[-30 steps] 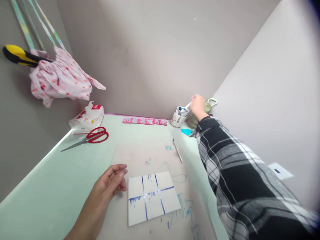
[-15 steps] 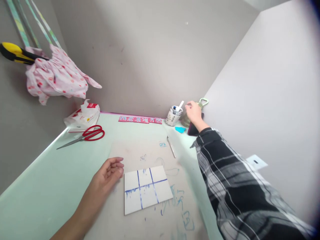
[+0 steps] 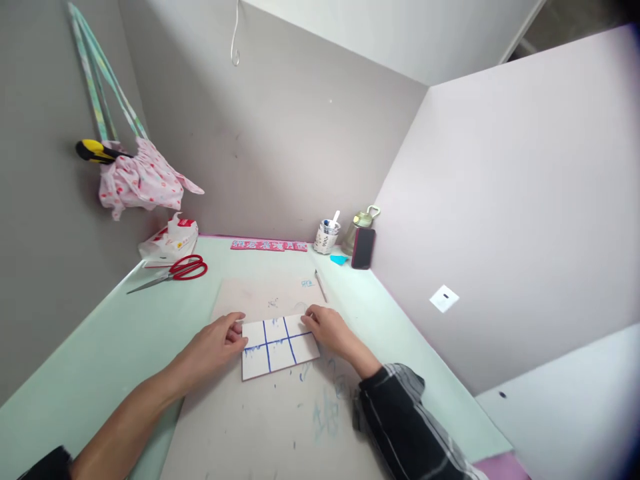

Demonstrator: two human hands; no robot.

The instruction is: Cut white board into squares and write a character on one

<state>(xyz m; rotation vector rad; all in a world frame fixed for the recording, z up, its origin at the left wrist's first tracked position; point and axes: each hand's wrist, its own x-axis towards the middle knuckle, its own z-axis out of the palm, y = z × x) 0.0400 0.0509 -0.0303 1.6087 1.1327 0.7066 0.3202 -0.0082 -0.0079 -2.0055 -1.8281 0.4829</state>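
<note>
A white rectangular board point(image 3: 280, 350) with a blue hand-drawn grid lies on a larger, ink-stained grey mat point(image 3: 240, 427). My left hand point(image 3: 223, 340) holds its left edge, thumb at the edge and fingers curled. At the upper right corner my right hand point(image 3: 330, 328) grips the board, its fingertips over the edge. Just behind the right hand a slim craft knife or pen point(image 3: 321, 285) rests on the mat's edge.
Red-handled scissors point(image 3: 189, 268) and a tissue pack point(image 3: 173, 241) lie left. Along the back are pink lettered strips point(image 3: 267, 246), a jar point(image 3: 326, 239), a blue scrap point(image 3: 339, 260), a green bottle point(image 3: 350, 237) and a phone point(image 3: 363, 249). A pink bag point(image 3: 145, 180) hangs left.
My right hand has come back from the bottle and phone to the board's right corner. My left hand now touches the board's left edge. The view has shifted, showing more wall.
</note>
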